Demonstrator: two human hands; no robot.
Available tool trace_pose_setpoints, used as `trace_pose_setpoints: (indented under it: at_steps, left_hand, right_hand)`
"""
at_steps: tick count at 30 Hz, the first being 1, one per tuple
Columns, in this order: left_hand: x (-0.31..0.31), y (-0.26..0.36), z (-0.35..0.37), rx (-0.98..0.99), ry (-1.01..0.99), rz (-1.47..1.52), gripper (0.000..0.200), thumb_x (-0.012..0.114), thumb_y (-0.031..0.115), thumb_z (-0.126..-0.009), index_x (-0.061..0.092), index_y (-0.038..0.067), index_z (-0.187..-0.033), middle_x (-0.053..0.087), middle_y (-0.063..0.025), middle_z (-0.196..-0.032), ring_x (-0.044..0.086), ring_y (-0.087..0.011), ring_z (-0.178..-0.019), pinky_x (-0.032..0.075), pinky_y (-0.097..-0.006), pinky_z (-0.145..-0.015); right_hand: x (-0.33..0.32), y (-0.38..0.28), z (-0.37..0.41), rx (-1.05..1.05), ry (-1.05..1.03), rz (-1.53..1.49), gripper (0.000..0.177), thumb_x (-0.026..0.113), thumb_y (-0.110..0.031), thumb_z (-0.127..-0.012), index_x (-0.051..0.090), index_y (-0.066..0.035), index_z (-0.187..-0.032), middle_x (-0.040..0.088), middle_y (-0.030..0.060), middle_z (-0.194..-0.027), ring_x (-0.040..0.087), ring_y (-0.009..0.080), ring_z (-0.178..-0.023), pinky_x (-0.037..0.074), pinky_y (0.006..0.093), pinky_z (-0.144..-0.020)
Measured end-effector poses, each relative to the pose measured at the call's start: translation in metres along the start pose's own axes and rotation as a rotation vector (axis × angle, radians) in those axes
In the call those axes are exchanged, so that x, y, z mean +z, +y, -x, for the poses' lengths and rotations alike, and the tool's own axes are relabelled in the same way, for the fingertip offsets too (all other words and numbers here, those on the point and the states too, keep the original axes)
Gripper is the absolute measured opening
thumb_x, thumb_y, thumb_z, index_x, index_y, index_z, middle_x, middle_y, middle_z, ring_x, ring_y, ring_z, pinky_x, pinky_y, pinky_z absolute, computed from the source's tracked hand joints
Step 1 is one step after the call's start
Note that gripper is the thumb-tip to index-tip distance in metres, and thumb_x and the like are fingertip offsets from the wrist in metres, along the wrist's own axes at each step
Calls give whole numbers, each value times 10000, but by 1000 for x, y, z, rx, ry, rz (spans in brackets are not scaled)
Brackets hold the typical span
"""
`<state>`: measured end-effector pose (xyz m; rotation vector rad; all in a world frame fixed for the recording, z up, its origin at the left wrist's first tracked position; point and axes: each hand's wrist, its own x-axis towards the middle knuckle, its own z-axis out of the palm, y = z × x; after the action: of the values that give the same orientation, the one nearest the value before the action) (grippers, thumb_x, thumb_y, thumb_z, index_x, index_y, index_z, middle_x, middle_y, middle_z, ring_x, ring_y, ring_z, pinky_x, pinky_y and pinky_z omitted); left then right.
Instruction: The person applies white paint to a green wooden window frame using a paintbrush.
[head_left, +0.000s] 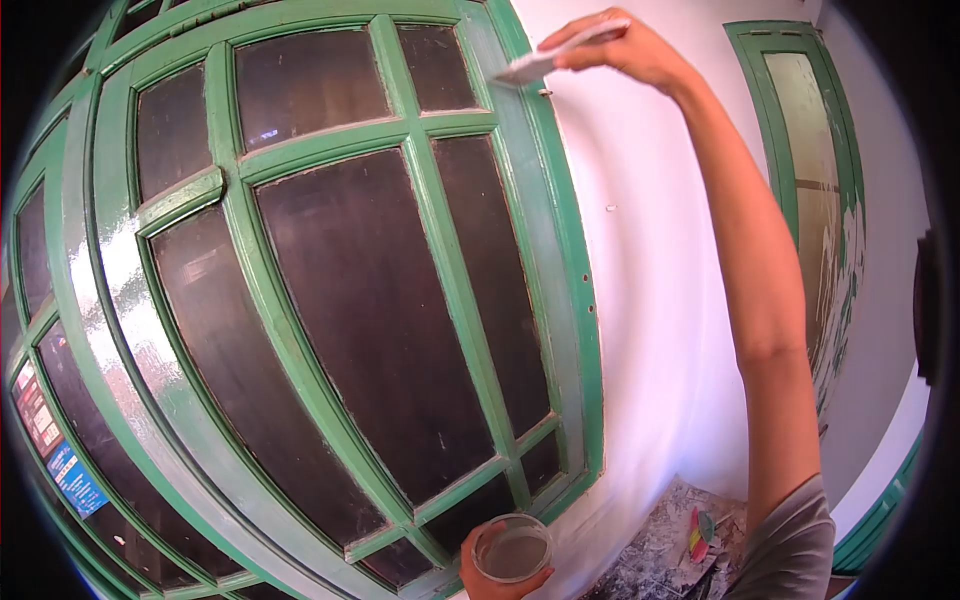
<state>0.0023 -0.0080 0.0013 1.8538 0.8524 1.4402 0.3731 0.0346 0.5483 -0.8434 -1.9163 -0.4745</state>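
My right hand (625,55) is raised at the upper right, its fingers closed around the handle of a flat, pale paintbrush (535,68). The brush's tip meets the right-hand stile of a green window frame (515,120), near its top. Paler, greyish-green strips show along that stile. Low in the view, my left hand (475,575) is wrapped around a clear round plastic cup (512,548). Greyish liquid lies inside the cup, which is held below the dark glass panes (370,320).
A white wall (650,280) runs to the right of the frame. Farther right is a narrow green-framed window (805,130) with pale paint patches. Several small items, including a red and green one (698,535), lie on the stained floor (650,540). Stickers (75,480) mark the left panes.
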Motion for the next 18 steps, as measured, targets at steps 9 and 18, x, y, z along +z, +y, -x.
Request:
trace_pose_setpoints:
  at_steps: [9, 18]
  left_hand:
    - [2, -4, -2, -12, 46, 38, 1108, 1016, 233, -513, 419, 40, -1426, 572, -185, -1374, 591, -329, -1254, 504, -486, -1047]
    - [2, -8, -2, -15, 18, 37, 1117, 1018, 276, -510, 426, 32, -1426, 583, -190, -1365, 595, -331, -1251, 507, -487, -1037]
  right_hand:
    - [29, 3, -62, -137, 411, 97, 245, 818, -102, -822, 780, -10, -1046, 785, 87, -944, 719, 153, -848, 564, 301, -788]
    - [39, -1, -12, -77, 106, 185, 267, 813, -115, -829, 788, -70, -1091, 772, 81, -961, 716, 168, -879, 572, 298, -834]
